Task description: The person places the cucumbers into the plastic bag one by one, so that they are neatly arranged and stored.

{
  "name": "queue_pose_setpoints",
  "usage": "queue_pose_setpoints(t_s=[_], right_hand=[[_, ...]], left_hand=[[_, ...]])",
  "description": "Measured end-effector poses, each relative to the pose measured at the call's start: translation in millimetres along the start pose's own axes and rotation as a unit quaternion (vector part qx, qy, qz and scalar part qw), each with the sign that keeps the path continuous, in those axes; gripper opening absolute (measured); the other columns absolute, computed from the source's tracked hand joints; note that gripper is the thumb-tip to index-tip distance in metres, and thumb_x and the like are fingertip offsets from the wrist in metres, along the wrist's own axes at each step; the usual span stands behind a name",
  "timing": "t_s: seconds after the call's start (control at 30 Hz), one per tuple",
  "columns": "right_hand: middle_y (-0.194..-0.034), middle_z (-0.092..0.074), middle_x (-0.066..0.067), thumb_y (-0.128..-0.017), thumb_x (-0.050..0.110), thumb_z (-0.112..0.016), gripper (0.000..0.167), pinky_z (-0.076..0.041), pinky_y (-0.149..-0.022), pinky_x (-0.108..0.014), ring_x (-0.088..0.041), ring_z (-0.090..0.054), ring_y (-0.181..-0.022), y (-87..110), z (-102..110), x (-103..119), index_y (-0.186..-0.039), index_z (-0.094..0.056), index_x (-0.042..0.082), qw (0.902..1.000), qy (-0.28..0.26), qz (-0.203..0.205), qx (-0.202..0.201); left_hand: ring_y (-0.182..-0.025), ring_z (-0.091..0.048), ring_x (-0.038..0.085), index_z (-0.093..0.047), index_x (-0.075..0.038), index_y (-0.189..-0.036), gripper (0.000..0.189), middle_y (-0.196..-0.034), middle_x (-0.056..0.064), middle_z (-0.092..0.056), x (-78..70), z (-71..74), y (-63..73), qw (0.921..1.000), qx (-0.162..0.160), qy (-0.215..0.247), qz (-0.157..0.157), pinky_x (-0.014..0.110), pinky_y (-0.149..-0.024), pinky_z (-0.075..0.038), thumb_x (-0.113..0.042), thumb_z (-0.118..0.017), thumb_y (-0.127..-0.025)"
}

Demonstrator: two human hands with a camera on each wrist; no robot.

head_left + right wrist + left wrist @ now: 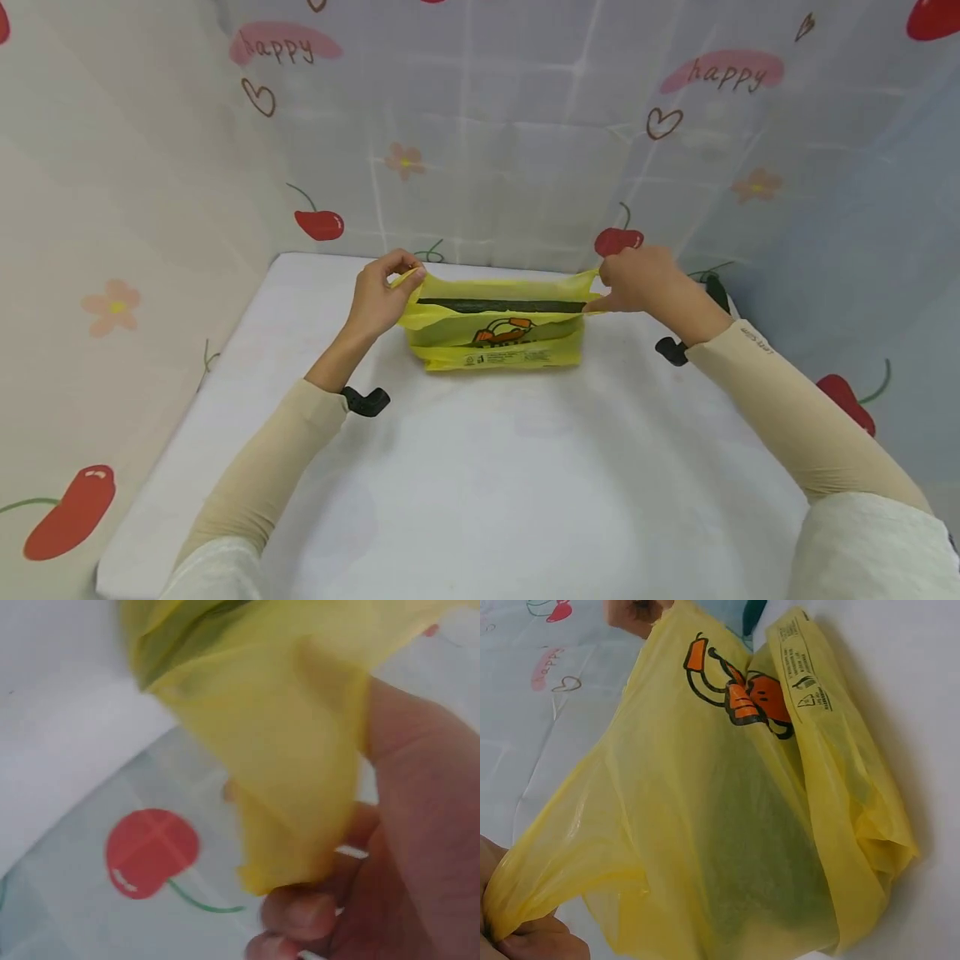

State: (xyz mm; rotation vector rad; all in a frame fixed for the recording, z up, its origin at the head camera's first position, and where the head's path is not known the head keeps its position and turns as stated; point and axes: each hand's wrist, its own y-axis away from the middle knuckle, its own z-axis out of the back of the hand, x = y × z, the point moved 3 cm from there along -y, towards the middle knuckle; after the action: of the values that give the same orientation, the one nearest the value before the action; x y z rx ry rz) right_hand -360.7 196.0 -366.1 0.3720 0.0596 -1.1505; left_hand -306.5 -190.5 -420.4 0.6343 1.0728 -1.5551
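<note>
A yellow plastic bag (498, 354) with an orange-and-black cartoon print stands on the white table, its mouth stretched sideways between both hands. My left hand (381, 296) pinches the bag's left upper corner. At the right upper corner my right hand (641, 283) grips the film; in the right wrist view its thumb shows through the yellow plastic (292, 750) and the other fingers (300, 915) curl below. Something dark and long (502, 306) lies inside along the mouth. Through the side in the left wrist view it looks like a dark green block (761, 847), mostly hidden by the bag.
The white table (525, 492) stretches from the bag towards me. Close behind the bag hangs a curtain (510, 167) printed with cherries, hearts and flowers, and similar cloth closes off both sides. Black wrist cameras (367, 402) jut out below the hands.
</note>
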Motion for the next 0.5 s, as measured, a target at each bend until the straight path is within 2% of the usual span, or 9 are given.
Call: queue_pose_setpoints(t_s=[0.1, 0.27, 0.33, 0.4, 0.5], right_hand=[[-0.098, -0.074, -0.007, -0.081, 0.073, -0.081, 0.080, -0.059, -0.069, -0.049, -0.026, -0.069, -0.083, 13.7, 10.8, 6.9, -0.131, -0.071, 0.011, 0.9997, 0.006, -0.019, -0.011], [-0.071, -0.061, -0.004, -0.082, 0.065, -0.086, 0.091, -0.045, -0.053, -0.038, -0.022, -0.054, -0.060, 28.1, 18.8, 16.8, -0.148, -0.058, 0.010, 0.9981, 0.012, -0.036, -0.050], [-0.065, -0.058, -0.005, -0.086, 0.058, -0.085, 0.087, -0.040, -0.051, -0.037, -0.022, -0.051, -0.056, 27.6, 15.1, 17.1, -0.152, -0.055, 0.011, 0.9968, -0.001, -0.041, -0.069], [-0.065, -0.061, -0.005, -0.090, 0.051, -0.084, 0.079, -0.039, -0.050, -0.037, -0.023, -0.056, -0.059, 24.5, 8.9, 14.7, -0.153, -0.055, 0.012, 0.9943, -0.028, -0.042, -0.094], [-0.082, -0.074, -0.006, -0.095, 0.042, -0.081, 0.062, -0.042, -0.050, -0.038, -0.026, -0.068, -0.072, 21.4, -2.8, 10.2, -0.147, -0.061, 0.014, 0.9842, -0.093, -0.024, -0.148]], left_hand=[[-0.116, -0.063, 0.029, -0.074, -0.010, -0.111, 0.014, -0.115, 0.013, -0.074, -3.7, 2.0, -0.2, 0.9998, -0.012, -0.003, 0.013, 0.058, -0.115, -0.043, -0.023, -0.069, -0.107], [-0.115, -0.064, 0.031, -0.074, -0.009, -0.111, 0.014, -0.115, 0.014, -0.074, -3.3, 1.0, 1.5, 0.9998, -0.011, -0.012, 0.009, 0.059, -0.114, -0.043, -0.022, -0.069, -0.106], [-0.113, -0.064, 0.031, -0.074, -0.009, -0.111, 0.015, -0.113, 0.015, -0.074, -2.1, 0.2, 1.3, 0.9998, -0.007, -0.018, 0.008, 0.059, -0.113, -0.043, -0.022, -0.069, -0.106], [-0.113, -0.063, 0.031, -0.074, -0.009, -0.112, 0.015, -0.112, 0.015, -0.074, -0.7, -0.8, 1.4, 0.9997, -0.005, -0.022, 0.013, 0.059, -0.113, -0.043, -0.022, -0.069, -0.106], [-0.112, -0.063, 0.030, -0.074, -0.010, -0.112, 0.014, -0.111, 0.014, -0.073, 0.6, -3.0, 1.4, 0.9996, -0.002, -0.021, 0.020, 0.060, -0.114, -0.042, -0.022, -0.069, -0.106]])
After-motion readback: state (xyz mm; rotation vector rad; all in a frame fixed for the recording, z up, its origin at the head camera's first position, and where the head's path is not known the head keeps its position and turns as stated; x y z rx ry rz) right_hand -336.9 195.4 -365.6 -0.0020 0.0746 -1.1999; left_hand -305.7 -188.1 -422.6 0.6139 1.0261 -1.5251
